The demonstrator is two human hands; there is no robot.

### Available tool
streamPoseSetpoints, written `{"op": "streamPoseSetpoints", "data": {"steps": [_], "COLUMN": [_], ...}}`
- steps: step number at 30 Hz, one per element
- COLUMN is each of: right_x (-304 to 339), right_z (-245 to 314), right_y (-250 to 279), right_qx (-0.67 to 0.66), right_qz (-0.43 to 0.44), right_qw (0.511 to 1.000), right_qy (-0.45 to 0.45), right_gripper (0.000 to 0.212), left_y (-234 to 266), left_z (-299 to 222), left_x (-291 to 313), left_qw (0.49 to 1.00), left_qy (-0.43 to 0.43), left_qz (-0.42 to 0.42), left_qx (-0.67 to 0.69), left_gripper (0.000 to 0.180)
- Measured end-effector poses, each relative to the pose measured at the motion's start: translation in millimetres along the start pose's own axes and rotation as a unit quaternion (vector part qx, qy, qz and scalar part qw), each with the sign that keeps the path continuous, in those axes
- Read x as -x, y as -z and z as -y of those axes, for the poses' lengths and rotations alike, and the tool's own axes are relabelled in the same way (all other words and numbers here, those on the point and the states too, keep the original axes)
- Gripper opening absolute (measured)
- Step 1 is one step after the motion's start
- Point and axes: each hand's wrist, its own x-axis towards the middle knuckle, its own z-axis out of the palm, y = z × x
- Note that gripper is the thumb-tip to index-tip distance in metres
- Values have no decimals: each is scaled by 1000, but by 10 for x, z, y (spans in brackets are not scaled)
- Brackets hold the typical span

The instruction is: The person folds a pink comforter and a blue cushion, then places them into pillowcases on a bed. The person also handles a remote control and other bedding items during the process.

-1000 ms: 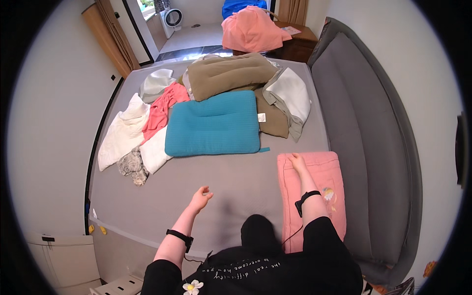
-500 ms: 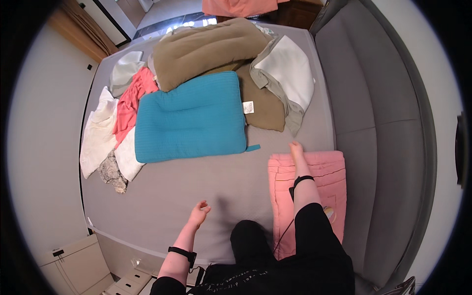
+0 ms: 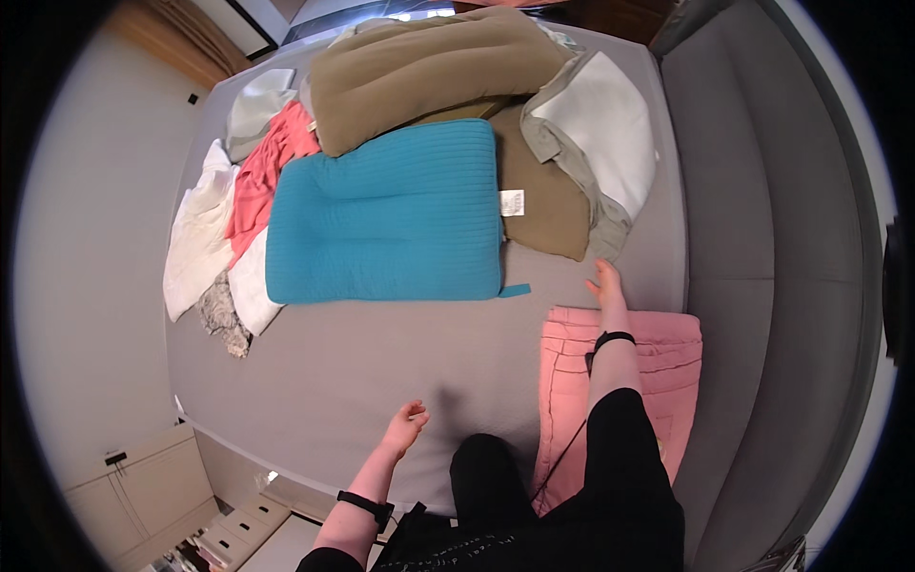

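Observation:
My right hand [image 3: 606,284] reaches forward over the far edge of a folded pink quilted pad [image 3: 566,386], thumb apart from the fingers. Its fingertips are close to the grey-edged corner of a white cloth [image 3: 600,119]; whether they touch it I cannot tell. Loosely curled with fingers apart, my left hand [image 3: 408,425] hovers above the grey mattress [image 3: 362,357], holding nothing. Ahead of it lies a teal ribbed pillow [image 3: 386,214] with a white label. Two brown pillows [image 3: 429,71] are behind and beside the teal one, partly covered.
On the left lie a coral cloth [image 3: 269,172], white cloths [image 3: 198,234] and a mottled furry piece [image 3: 223,319]. A padded grey headboard [image 3: 810,219] bounds the bed on the right. Cream drawers [image 3: 229,534] stand at lower left.
My right hand has moved forward and right, toward the grey-edged white cloth, and its thumb is now spread. The view has shifted, and my left hand stays over the mattress.

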Motion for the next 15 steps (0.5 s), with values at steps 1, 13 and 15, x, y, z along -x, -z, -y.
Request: {"op": "streamPoseSetpoints", "data": {"steps": [1, 13, 15], "right_x": [-23, -242, -152], "right_z": [-15, 35, 66], "right_y": [-25, 41, -23], "right_qx": [-6, 100, 69], "right_qz": [7, -58, -41], "right_qw": [1000, 993, 997], "right_qy": [-3, 7, 5], "right_gripper": [54, 47, 47], "left_y": [39, 259, 223], "left_z": [115, 256, 243], "left_x": [-12, 64, 43], "left_qw": [1000, 996, 995], "left_qy": [-3, 8, 10], "left_qz": [-7, -53, -61], "left_qx": [7, 71, 84], "left_gripper": [54, 56, 56]}}
